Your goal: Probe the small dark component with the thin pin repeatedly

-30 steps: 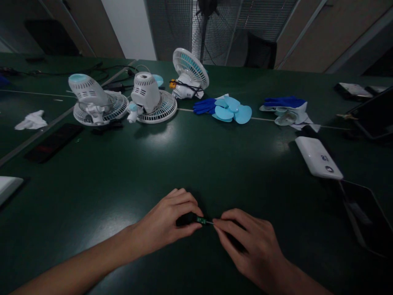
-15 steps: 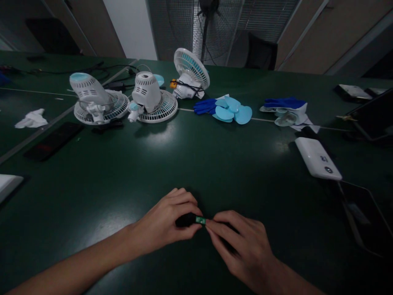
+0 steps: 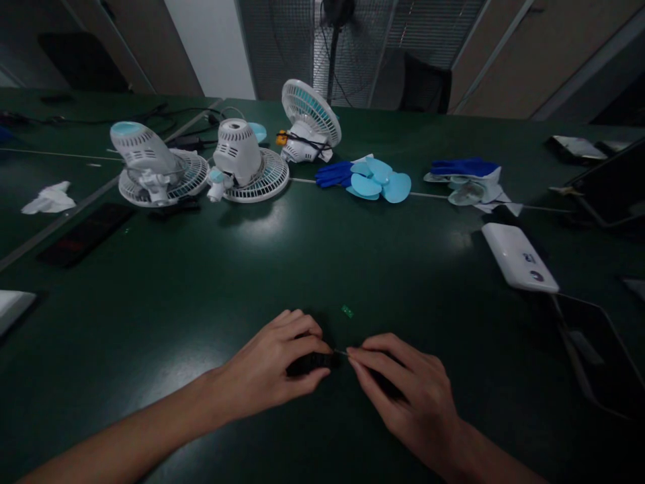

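Black case point(image 3: 308, 363) is what this work turns on: it lies low over the near part of the bench point(image 3: 403, 269), inside the curl of the left hand point(image 3: 278, 353), with the end towards the right hand point(image 3: 412, 391) showing between finger and thumb. The left grip is closed around it, forefinger along the far edge and thumb along the near one. The right grip is pinched tight, thumb and forefinger together on a thin metal rod point(image 3: 340, 352); how much of the rod runs back under the palm I cannot tell. Its tip reaches the case's end, near the left forefinger, though whether it touches the case is too dark to make out. As I judge it, the step in hand is working at that end with the rod, and the next move calls for a steady left hold and a light, exact right one. Compared with half a second ago, the green board point(image 3: 347, 311) is the clear change: a green piece sat at the case's end then, and now one lies on the bench just beyond the fingers, apart from both hands. The right hand has drawn back a little, baring the rod; the left has hardly shifted.
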Demonstrator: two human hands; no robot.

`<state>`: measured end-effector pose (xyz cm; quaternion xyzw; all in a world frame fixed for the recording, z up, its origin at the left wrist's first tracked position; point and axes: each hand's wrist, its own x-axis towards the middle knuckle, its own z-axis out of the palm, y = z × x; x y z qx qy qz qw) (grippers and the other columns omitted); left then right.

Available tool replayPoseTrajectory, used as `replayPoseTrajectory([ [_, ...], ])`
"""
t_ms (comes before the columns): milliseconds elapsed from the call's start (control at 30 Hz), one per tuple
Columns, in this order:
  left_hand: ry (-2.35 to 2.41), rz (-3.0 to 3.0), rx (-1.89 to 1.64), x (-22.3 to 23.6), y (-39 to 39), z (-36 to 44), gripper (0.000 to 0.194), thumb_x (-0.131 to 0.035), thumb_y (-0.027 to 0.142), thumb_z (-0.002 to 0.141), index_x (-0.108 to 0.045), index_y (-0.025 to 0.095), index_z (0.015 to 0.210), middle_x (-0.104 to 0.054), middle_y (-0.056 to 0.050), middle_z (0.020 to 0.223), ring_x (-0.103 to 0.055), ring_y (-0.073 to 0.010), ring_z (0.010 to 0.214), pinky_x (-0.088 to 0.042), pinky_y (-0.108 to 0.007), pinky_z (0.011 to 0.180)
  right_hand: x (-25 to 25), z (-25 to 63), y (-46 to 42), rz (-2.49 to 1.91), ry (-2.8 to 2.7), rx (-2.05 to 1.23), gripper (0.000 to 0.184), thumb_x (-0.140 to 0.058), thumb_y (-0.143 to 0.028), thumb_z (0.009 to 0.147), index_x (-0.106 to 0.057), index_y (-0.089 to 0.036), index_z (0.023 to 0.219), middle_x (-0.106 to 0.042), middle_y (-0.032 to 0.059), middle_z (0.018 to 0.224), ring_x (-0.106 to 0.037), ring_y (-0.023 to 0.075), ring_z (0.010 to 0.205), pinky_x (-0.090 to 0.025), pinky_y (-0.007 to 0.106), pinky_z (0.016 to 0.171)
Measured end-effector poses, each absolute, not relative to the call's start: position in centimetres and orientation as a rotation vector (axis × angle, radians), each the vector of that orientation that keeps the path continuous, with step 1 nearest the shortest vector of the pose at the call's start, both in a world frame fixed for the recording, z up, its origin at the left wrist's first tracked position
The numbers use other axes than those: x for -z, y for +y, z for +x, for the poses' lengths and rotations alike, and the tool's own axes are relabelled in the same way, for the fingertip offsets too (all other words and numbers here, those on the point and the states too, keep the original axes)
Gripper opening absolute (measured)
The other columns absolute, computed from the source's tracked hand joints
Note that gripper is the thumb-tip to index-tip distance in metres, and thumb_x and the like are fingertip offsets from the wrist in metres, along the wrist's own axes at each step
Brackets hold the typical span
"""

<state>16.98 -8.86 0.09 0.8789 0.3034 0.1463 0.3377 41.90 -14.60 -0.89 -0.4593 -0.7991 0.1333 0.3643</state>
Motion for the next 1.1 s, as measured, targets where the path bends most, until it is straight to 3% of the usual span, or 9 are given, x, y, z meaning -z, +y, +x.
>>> replayPoseTrajectory([
  [200, 0.757, 2.347, -0.397, -0.3, -9.0, 17.0, 0.022, -0.065, 0.027, 0.096, -0.068, 0.025, 0.118, -0.064, -0.007, 0.121, -0.059, -0.0221, 0.109, -0.046, -0.040, 0.095, 0.6, 41.8, -14.8, -1.171, -2.022, -0.334, 0.017, -0.065, -0.011, 0.097, -0.076, -0.020, 0.106, -0.072, 0.0034, 0.093, -0.072, 0.0126, 0.078, -0.054, 0.022, 0.065],
  [333, 0.737, 2.427, -0.407, -0.3, -8.5, 17.4, 0.022, -0.061, 0.026, 0.099, -0.066, 0.023, 0.120, -0.058, -0.009, 0.143, -0.053, -0.0259, 0.130, -0.045, -0.044, 0.106, 0.2, 41.8, -14.8, -1.149, -2.013, -0.358, 0.016, -0.063, -0.013, 0.098, -0.077, -0.019, 0.103, -0.072, 0.0032, 0.091, -0.071, 0.0121, 0.076, -0.053, 0.022, 0.066],
  [433, 0.667, 2.541, -0.360, -0.3, -7.4, 18.3, 0.022, -0.055, 0.027, 0.102, -0.064, 0.021, 0.122, -0.047, -0.011, 0.159, -0.043, -0.0286, 0.146, -0.042, -0.047, 0.113, -0.2, 42.0, -14.9, -1.114, -2.023, -0.414, 0.029, -0.048, -0.013, 0.102, -0.077, -0.018, 0.106, -0.072, 0.0040, 0.092, -0.071, 0.0124, 0.076, -0.053, 0.024, 0.067],
  [633, 0.609, 2.676, -0.267, -0.3, -5.4, 18.8, 0.023, -0.046, 0.026, 0.107, -0.060, 0.020, 0.124, -0.051, -0.012, 0.157, -0.041, -0.0262, 0.151, -0.035, -0.051, 0.119, 0.0, 42.8, -15.3, -1.122, -2.055, -0.474, 0.042, -0.037, -0.013, 0.102, -0.075, -0.019, 0.120, -0.073, 0.0053, 0.099, -0.072, 0.0150, 0.085, -0.053, 0.027, 0.072],
  [833, 1.032, 2.714, -0.165, -0.3, -3.7, 9.9, 0.031, -0.043, 0.029, 0.107, -0.060, 0.022, 0.133, -0.050, -0.009, 0.159, -0.042, -0.0252, 0.151, -0.035, -0.048, 0.120, 0.8, 43.4, -15.6, -1.135, -2.089, -0.540, 0.049, -0.029, -0.017, 0.104, -0.064, -0.022, 0.138, -0.073, 0.0050, 0.110, -0.072, 0.0161, 0.094, -0.052, 0.030, 0.077],
  [933, 1.424, 2.608, -0.147, -0.5, -2.4, 3.4, 0.044, -0.044, 0.035, 0.107, -0.050, 0.021, 0.148, -0.047, -0.010, 0.161, -0.048, -0.0263, 0.146, -0.036, -0.046, 0.118, 1.1, 43.6, -15.7, -1.136, -2.091, -0.566, 0.052, -0.026, -0.018, 0.105, -0.061, -0.022, 0.142, -0.072, 0.0049, 0.111, -0.071, 0.0166, 0.095, -0.050, 0.032, 0.077],
  [1100, 1.699, 2.468, -0.131, -0.7, -0.5, -3.3, 0.051, -0.047, 0.042, 0.103, -0.051, 0.018, 0.148, -0.049, -0.012, 0.159, -0.049, -0.0295, 0.144, -0.035, -0.049, 0.117, 1.2, 43.6, -15.6, -1.141, -2.119, -0.572, 0.052, -0.027, -0.021, 0.104, -0.056, -0.022, 0.147, -0.072, 0.0051, 0.111, -0.071, 0.0169, 0.094, -0.050, 0.031, 0.075],
])
